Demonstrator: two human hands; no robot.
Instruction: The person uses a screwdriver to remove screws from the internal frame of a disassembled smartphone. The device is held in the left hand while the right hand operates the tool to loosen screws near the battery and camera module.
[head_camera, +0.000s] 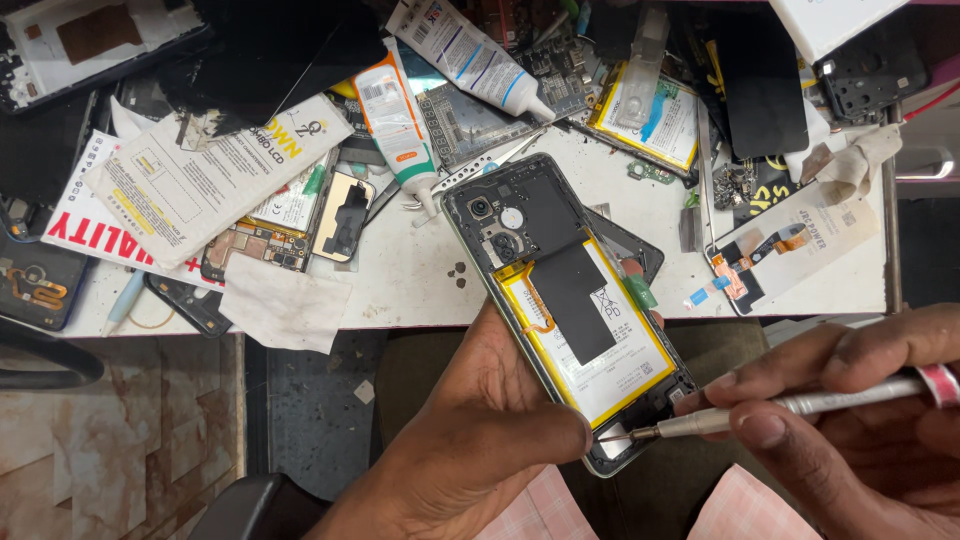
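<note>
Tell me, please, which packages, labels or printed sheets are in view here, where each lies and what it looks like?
Battery label: yellow-edged white rectangle inside the opened phone in the left hand.
Glue tube: white, orange and green, above the phone.
Second tube: white and blue, top centre.
Printed sheet: white and creased, upper left.
Red-and-white card: left edge, beneath the sheet.

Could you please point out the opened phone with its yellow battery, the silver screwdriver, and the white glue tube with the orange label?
Opened phone with yellow battery (600, 350), head view, on the battery's face.
Silver metal screwdriver (700, 422), head view, on the shaft near the tip.
White glue tube with orange label (395, 120), head view, on the tube's body.
</note>
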